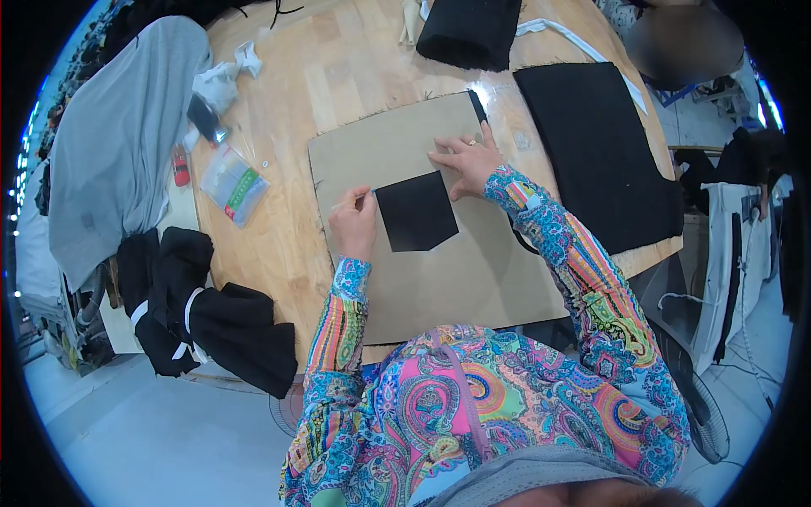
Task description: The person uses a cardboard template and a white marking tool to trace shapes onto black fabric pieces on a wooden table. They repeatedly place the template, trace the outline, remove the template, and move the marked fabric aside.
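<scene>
In the head view, a black pocket-shaped piece [416, 213] lay near the centre of the frame, on a beige fabric panel [448, 291] spread over a wooden table [283, 110]. The left hand [353, 221] was at the piece's upper-left corner, its fingers curled and thumb and forefinger pressed together; whether they pinched anything I could not tell. The right hand [475, 165] rested on the panel above and right of the piece, palm down, fingers spread, the thumb just beside the piece's right edge.

Right of the panel lay a black folded fabric piece [600, 156], and at the top of the frame a black fabric bundle [469, 34]. To the left were a clear plastic packet with a green label [235, 186] and a small red object [180, 165]. Grey cloth [127, 144] draped at upper left; below it, black bundles [245, 325] hung over the table's edge, tied with white strips [191, 308].
</scene>
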`<state>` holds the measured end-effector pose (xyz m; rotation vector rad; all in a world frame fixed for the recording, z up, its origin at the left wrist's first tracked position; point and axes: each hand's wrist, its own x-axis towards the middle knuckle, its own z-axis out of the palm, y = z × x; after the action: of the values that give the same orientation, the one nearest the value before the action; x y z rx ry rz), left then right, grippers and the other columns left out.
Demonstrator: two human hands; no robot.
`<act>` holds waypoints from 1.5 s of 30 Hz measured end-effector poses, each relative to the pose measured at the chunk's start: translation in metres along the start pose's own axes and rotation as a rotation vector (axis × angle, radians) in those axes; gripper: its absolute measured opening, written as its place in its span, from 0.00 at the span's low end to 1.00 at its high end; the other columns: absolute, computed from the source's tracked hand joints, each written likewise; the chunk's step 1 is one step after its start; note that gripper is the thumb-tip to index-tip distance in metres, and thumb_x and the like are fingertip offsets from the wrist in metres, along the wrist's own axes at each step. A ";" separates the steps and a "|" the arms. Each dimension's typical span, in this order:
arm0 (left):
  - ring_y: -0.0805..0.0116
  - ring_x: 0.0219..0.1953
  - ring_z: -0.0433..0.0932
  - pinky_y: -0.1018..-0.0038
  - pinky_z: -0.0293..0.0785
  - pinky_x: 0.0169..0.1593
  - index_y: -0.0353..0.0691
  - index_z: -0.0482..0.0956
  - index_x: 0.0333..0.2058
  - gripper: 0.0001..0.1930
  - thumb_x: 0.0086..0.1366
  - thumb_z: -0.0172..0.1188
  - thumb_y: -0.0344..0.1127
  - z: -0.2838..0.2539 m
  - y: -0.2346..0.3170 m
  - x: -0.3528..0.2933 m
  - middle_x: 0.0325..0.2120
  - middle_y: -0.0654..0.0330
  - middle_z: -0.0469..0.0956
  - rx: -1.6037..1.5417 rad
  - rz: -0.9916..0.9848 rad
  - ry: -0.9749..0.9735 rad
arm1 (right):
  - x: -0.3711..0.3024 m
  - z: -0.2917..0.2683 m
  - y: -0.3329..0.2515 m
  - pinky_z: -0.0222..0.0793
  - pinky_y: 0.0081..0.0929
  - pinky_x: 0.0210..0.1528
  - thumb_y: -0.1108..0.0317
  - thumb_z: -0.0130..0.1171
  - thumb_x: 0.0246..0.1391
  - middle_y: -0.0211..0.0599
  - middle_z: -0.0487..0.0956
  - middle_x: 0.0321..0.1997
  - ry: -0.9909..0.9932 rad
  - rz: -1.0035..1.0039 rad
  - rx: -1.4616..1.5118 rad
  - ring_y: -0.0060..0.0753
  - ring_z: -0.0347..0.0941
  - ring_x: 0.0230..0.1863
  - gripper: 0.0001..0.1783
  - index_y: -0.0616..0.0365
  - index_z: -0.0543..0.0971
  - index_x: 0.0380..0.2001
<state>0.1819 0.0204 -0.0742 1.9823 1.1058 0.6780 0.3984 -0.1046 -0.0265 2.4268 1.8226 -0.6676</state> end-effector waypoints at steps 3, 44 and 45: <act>0.78 0.21 0.74 0.79 0.69 0.26 0.33 0.80 0.34 0.09 0.58 0.58 0.32 0.001 0.001 -0.001 0.21 0.58 0.79 0.005 -0.005 -0.015 | 0.001 0.000 0.000 0.24 0.65 0.67 0.54 0.74 0.27 0.24 0.59 0.66 0.003 -0.008 -0.004 0.41 0.54 0.66 0.51 0.36 0.65 0.60; 0.80 0.22 0.73 0.79 0.69 0.26 0.33 0.79 0.32 0.06 0.58 0.59 0.30 -0.002 0.013 -0.005 0.19 0.64 0.77 -0.169 -0.201 0.015 | 0.000 0.004 0.003 0.27 0.66 0.66 0.52 0.75 0.26 0.24 0.60 0.65 0.048 -0.022 0.002 0.40 0.55 0.65 0.50 0.34 0.66 0.59; 0.80 0.21 0.72 0.79 0.68 0.25 0.34 0.79 0.33 0.07 0.59 0.59 0.31 -0.001 0.004 -0.005 0.18 0.63 0.77 -0.158 -0.175 0.019 | -0.001 0.003 0.003 0.26 0.66 0.67 0.53 0.75 0.26 0.24 0.59 0.66 0.023 -0.008 0.005 0.40 0.54 0.66 0.51 0.34 0.65 0.60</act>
<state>0.1809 0.0144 -0.0706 1.7261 1.1841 0.6711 0.4003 -0.1075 -0.0297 2.4417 1.8426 -0.6482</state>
